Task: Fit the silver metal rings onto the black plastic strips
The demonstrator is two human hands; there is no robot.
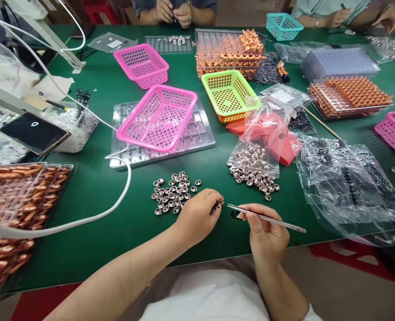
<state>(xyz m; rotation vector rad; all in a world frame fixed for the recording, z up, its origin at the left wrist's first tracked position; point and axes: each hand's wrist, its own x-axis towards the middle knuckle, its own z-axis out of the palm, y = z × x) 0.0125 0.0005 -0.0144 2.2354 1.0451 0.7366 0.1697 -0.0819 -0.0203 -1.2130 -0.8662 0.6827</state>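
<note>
My left hand [197, 216] is closed, pinching a small dark part [218, 203] between thumb and fingers; the fingers hide most of it. In my closed right hand [270, 236] lies a pair of silver tweezers [277, 221], its tip pointing left, just short of the dark part. Small black pieces [234, 215] show by the right fingertips; I cannot tell if they are held. Several small silver metal cups [173, 195] lie loose beyond my left hand. A larger pile of the same cups [250, 165] spills from a clear plastic bag [267, 120] beyond my right hand.
A pink basket [137, 122] rests on a clear tray [200, 133], with a green basket [229, 113] to its right. A white cable [122, 196] crosses the left side. Stacked orange parts [20, 200] stand left; plastic bags [351, 187] lie right. Co-workers' hands [175, 12] are opposite.
</note>
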